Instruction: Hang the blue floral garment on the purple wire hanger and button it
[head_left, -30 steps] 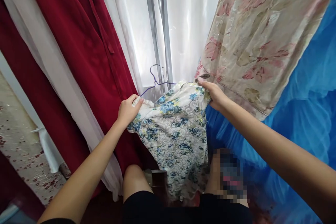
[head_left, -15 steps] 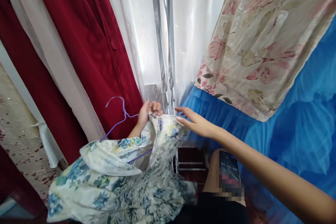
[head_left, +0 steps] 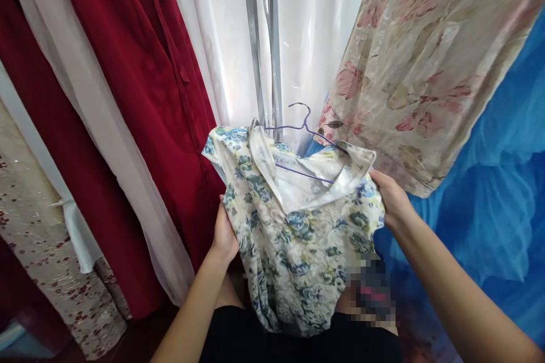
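Observation:
A sleeveless floral blouse [head_left: 298, 249] in white, blue, green and yellow faces me above my lap, its pale V-shaped collar spread apart. Inside its neck is a thin purple hanger [head_left: 304, 125], the hook pointing up and its lower bar showing across the opening. My left hand [head_left: 225, 232] grips the blouse's left side below the armhole, fingers hidden behind the cloth. At the right shoulder, my right hand [head_left: 394, 198] is closed on the fabric near the collar, its fingers mostly out of sight.
Dark red fabric [head_left: 140, 125] and a pale drape [head_left: 106, 142] hang at the left. White curtains and metal poles [head_left: 259, 28] stand ahead. On the right hang a beige floral cloth [head_left: 421, 68] and blue tulle [head_left: 481, 227]. A pixelated patch covers part of my lap.
The blouse has turned upright to face me, and the hanger has moved right inside it. My left hand has come down to its left side; my right hand has taken hold of the right shoulder.

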The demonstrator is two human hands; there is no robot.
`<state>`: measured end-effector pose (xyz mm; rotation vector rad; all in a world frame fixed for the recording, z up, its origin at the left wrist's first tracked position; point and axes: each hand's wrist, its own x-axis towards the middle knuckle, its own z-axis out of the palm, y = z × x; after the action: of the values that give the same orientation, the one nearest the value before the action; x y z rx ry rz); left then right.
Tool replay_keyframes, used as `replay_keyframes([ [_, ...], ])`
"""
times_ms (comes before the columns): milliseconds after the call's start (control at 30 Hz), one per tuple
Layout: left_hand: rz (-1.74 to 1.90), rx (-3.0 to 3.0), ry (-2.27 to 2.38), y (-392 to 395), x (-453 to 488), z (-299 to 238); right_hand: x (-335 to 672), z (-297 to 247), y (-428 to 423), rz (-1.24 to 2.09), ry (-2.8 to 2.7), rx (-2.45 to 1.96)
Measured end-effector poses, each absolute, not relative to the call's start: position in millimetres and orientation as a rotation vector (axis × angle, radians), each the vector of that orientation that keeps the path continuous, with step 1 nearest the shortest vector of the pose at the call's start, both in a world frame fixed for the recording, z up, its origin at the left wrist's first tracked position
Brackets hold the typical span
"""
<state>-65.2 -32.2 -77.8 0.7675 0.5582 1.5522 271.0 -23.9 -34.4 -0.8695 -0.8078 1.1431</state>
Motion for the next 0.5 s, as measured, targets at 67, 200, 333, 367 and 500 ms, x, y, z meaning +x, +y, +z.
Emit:
replay_keyframes([
  [67,1.716,0.703,0.666,-34.3,-67.9,-91.3,259.8,-20.8,-13.9,1.174,-0.834,-0.869],
  [200,1.828,0.671,1.034,-39.6,-66.5,-122.6,245.3,-15.6,-11.2,1.16,-0.933,-0.874],
  [333,1.817,0.711,1.17,-49.1,-62.0,-158.9,253.6,-28.0,-17.0,1.21,-1.066,-0.944],
  [367,1.82,0.724,1.176,-52.7,-60.4,-167.0,254.9,-31.7,-18.3,1.16,-1.104,-0.976],
  [500,1.801,0.755,1.178,-70.9,-53.0,-187.3,237.7,-59.5,-35.0,0.397,-1.059,-1.073],
])
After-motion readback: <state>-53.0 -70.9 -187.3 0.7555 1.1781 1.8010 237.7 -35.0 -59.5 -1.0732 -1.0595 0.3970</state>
